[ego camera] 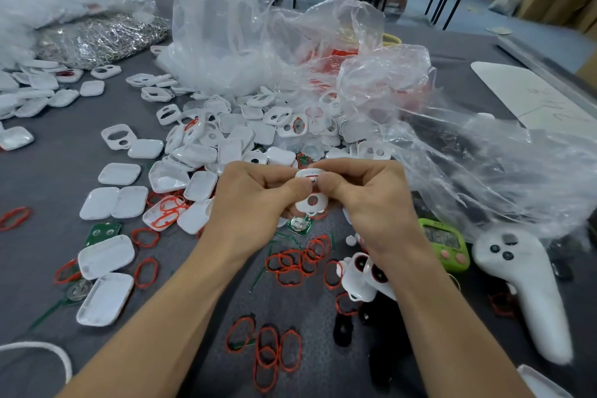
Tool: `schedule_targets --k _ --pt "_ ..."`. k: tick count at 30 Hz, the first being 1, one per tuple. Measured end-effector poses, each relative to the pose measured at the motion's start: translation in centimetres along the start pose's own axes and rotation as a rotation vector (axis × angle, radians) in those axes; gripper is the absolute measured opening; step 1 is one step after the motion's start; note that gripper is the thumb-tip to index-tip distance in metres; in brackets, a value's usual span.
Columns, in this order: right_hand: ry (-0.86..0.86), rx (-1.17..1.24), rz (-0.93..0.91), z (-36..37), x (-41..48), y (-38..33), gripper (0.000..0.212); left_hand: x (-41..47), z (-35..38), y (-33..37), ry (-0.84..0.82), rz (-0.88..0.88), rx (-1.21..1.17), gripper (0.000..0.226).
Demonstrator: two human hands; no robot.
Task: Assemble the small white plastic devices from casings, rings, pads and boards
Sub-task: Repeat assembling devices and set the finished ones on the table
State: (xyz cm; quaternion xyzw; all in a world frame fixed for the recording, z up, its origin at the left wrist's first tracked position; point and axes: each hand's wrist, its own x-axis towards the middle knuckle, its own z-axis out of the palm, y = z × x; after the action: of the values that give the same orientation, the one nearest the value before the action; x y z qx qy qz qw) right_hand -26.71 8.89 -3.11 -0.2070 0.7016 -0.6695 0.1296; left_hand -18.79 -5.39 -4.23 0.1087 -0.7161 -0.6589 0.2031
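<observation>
Both hands meet over the middle of the grey table. My left hand (255, 197) and my right hand (368, 197) together pinch one white casing (311, 200) with a round hole, thumbs pressing on its upper part where a thin red ring shows. A green circuit board (298, 224) with a coin-cell holder lies just below the casing. Red rings (295, 263) are scattered near my wrists. A heap of white casings (232, 139) lies beyond my hands. Assembled white pieces (361, 275) sit under my right wrist.
Crumpled clear plastic bags (258, 35) rise behind the heap and to the right. A green timer (444, 242) and a white controller (523, 284) lie at the right. Black pads (342, 329) lie near the front. A bag of shiny metal parts (103, 39) sits far left.
</observation>
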Motion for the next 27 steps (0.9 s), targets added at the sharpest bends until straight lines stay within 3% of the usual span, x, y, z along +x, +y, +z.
schedule_targets --k 4,7,9,10,13,16,18,20,22,27 --pt "-0.049 -0.056 0.001 0.2 0.1 0.3 0.020 -0.2 0.3 -0.2 0.117 0.054 0.103 0.015" --pt "-0.054 0.053 0.064 0.7 -0.1 0.3 0.019 -0.4 0.4 -0.2 0.253 0.115 0.286 0.018" --pt "-0.102 0.111 0.079 1.4 -0.3 0.4 0.023 -0.7 0.5 -0.1 0.255 0.160 0.381 0.004" --pt "-0.116 0.070 0.041 1.7 -0.4 0.4 0.022 -0.9 0.5 -0.1 0.223 0.169 0.416 0.014" --pt "-0.040 0.003 -0.004 1.6 -0.3 0.4 0.029 -1.0 0.8 0.1 0.139 0.164 0.271 0.034" --pt "0.046 0.013 0.050 0.7 0.0 0.0 0.029 -0.5 0.4 0.3 0.253 0.112 0.120 0.046" --pt "0.020 -0.042 0.057 0.4 -0.1 -0.2 0.023 -0.4 0.2 0.2 0.173 0.009 0.146 0.040" --pt "0.016 -0.108 0.051 0.5 -0.3 -0.2 0.021 -0.6 0.7 0.2 0.015 -0.048 0.026 0.019" --pt "0.077 -0.224 0.021 0.5 -0.3 -0.3 0.028 -0.8 1.0 0.4 -0.052 -0.055 -0.102 0.019" --pt "0.241 -0.506 -0.044 -0.4 -0.4 -0.6 0.059 -0.1 0.6 0.2 0.068 -0.174 -0.211 0.026"
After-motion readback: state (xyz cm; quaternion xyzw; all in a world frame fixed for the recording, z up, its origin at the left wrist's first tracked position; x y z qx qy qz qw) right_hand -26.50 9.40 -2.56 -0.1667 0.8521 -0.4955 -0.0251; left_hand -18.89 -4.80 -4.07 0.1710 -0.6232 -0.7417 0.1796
